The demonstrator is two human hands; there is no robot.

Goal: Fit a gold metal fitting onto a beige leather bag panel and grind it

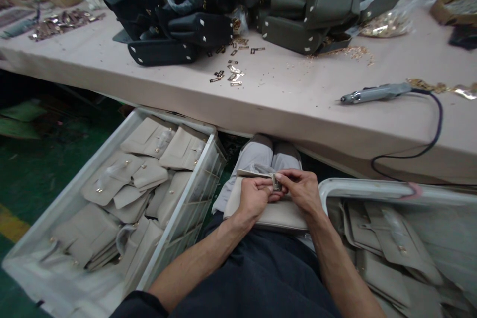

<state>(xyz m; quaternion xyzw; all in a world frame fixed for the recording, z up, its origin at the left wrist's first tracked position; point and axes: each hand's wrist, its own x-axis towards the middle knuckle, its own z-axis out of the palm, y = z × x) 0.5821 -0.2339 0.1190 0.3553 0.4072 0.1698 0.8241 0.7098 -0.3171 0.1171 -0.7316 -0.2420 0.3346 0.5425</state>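
Observation:
On my lap lies a beige handbag (286,214), its flap edge raised toward my fingers. My left hand (254,196) pinches the flap near a small metal clasp (276,182). From the other side, my right hand (301,189) grips that clasp between thumb and fingers. Both hands meet at this one spot, and the fingers cover part of the metal piece. An electric screwdriver (376,93) rests on the table up to the right, apart from my hands.
To my left stands a white crate (179,228) of beige bags; another white bin (372,186) with bags is at my right. Black bags (201,30) and olive bags (294,35) crowd the table (179,84). Loose metal plates (234,73) lie before them. The screwdriver's cord (417,151) hangs over the edge.

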